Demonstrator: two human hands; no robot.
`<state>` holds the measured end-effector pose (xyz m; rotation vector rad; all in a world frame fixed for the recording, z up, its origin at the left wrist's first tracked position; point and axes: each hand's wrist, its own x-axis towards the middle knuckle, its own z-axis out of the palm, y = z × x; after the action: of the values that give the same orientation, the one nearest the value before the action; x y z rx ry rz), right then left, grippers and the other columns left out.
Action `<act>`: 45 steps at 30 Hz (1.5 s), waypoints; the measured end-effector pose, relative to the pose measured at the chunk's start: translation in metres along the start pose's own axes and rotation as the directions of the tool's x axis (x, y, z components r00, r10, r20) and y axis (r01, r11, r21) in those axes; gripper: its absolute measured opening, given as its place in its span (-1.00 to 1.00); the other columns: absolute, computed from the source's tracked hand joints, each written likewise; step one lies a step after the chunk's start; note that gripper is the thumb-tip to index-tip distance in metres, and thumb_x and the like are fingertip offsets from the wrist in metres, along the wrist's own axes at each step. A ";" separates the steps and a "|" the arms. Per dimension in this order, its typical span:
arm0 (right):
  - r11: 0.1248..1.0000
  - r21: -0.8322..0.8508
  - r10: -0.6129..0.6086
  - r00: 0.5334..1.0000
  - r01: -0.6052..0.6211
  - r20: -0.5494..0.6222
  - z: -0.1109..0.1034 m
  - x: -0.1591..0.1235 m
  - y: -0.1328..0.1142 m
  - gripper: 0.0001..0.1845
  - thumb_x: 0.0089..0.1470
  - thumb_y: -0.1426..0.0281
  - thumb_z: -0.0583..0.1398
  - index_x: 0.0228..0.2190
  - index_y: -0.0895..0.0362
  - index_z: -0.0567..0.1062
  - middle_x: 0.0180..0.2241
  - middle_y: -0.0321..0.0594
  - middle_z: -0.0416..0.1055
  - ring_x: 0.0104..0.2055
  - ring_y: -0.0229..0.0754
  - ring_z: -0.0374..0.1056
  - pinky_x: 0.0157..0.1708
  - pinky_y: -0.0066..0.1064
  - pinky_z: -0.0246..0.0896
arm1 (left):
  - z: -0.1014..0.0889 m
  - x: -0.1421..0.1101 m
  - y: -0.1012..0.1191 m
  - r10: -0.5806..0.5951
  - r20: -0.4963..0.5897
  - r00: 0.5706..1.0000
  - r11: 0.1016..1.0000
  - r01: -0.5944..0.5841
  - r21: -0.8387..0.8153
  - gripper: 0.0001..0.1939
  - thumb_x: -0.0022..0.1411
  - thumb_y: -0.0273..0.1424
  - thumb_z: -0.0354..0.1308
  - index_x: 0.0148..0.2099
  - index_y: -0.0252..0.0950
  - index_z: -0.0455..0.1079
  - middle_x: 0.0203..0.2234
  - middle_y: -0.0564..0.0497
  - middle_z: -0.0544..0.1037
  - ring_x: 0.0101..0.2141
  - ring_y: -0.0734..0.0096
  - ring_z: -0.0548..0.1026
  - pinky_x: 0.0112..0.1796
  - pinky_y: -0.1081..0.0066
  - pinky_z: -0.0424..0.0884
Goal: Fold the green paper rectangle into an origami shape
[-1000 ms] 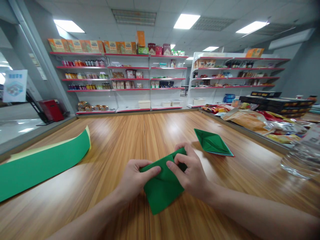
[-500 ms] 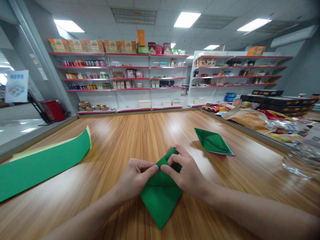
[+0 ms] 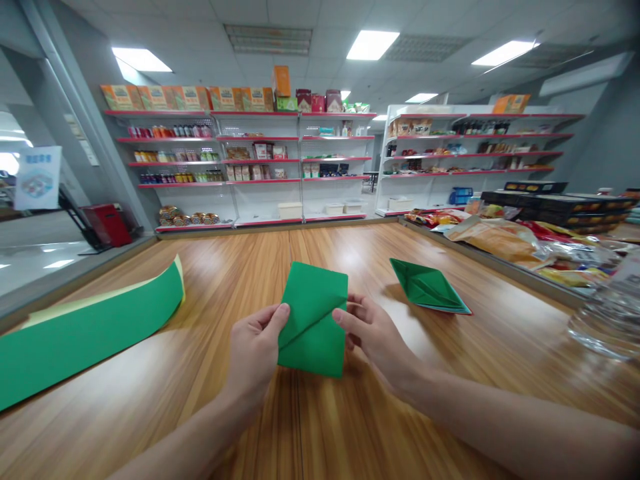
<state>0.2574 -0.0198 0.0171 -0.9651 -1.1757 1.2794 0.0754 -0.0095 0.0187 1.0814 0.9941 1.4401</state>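
Between my hands is a folded piece of green paper (image 3: 313,327), raised a little above the wooden table, with a slanting fold line across its face. My left hand (image 3: 257,343) pinches its left edge, thumb on the front. At the right edge my right hand (image 3: 375,333) grips it with the thumb in front and the fingers behind. Farther right on the table lies another folded green paper piece (image 3: 425,287), with lighter and red edges showing beneath it.
A long curled strip of green paper (image 3: 95,333) with a yellow back lies at the left. Snack packets (image 3: 500,243) and stacked black boxes (image 3: 555,207) line the right side, near a clear plastic container (image 3: 605,323). Stocked shelves (image 3: 260,160) stand beyond the table (image 3: 225,267).
The held green paper has been lifted and turned, from a pointed shape with its tip toward me to a four-sided face. My hands have moved apart to its two side edges.
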 end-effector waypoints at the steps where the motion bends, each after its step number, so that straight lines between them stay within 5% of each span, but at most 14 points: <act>1: 0.993 0.071 0.090 0.991 -0.097 0.094 0.003 -0.004 0.001 -0.57 -0.01 0.20 0.28 -0.12 0.13 0.41 -0.23 -0.12 0.47 -0.28 -0.14 0.41 -0.29 -0.30 0.31 | 0.002 -0.002 0.000 -0.020 0.010 1.000 0.999 0.021 -0.048 -0.66 0.06 -0.21 0.29 -0.22 -0.38 0.57 -0.46 -0.10 0.60 -0.43 0.25 0.53 -0.37 0.34 0.44; 5: 0.943 0.253 0.149 0.955 -0.215 0.256 0.013 -0.015 0.009 -0.61 -0.09 0.28 0.34 -0.20 0.19 0.51 -0.23 -0.09 0.52 -0.22 -0.08 0.44 -0.10 -0.17 0.29 | 0.012 -0.012 0.001 -0.046 0.037 0.998 0.988 0.051 -0.145 -0.69 0.07 -0.23 0.29 -0.22 -0.36 0.55 -0.42 -0.09 0.61 -0.40 0.28 0.53 -0.34 0.37 0.44; 12: 0.949 0.274 0.120 0.983 -0.154 0.139 0.012 -0.015 0.010 -0.59 -0.16 0.37 0.39 -0.20 0.18 0.54 -0.22 -0.10 0.55 -0.19 -0.02 0.46 -0.03 -0.08 0.27 | 0.014 -0.021 -0.004 0.046 0.089 0.995 0.998 -0.042 -0.049 -0.73 0.14 -0.24 0.24 -0.21 -0.34 0.54 -0.41 -0.03 0.60 -0.36 0.30 0.52 -0.32 0.40 0.44; 23: 0.943 0.293 0.104 0.976 -0.158 0.189 0.012 -0.015 0.005 -0.51 -0.19 0.45 0.38 -0.13 0.13 0.50 -0.19 -0.13 0.54 -0.17 0.00 0.47 -0.04 -0.06 0.30 | 0.012 -0.023 0.000 0.088 0.195 0.977 0.987 -0.111 0.115 -0.70 0.19 -0.21 0.18 -0.42 -0.36 0.46 -0.59 0.06 0.45 -0.53 0.48 0.37 -0.51 0.54 0.31; 45: 0.962 0.207 0.158 0.982 -0.176 0.102 0.012 -0.010 -0.011 -0.66 -0.18 0.33 0.36 -0.28 0.20 0.57 -0.32 -0.11 0.57 -0.33 -0.05 0.48 -0.22 -0.18 0.36 | 0.015 -0.025 -0.003 0.010 0.149 0.989 0.999 -0.017 0.041 -0.68 0.13 -0.17 0.22 -0.36 -0.38 0.52 -0.61 0.04 0.45 -0.57 0.45 0.36 -0.55 0.50 0.29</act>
<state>0.2487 -0.0315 0.0292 -0.8706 -1.0106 1.5619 0.0926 -0.0334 0.0167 1.2101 0.9148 1.3332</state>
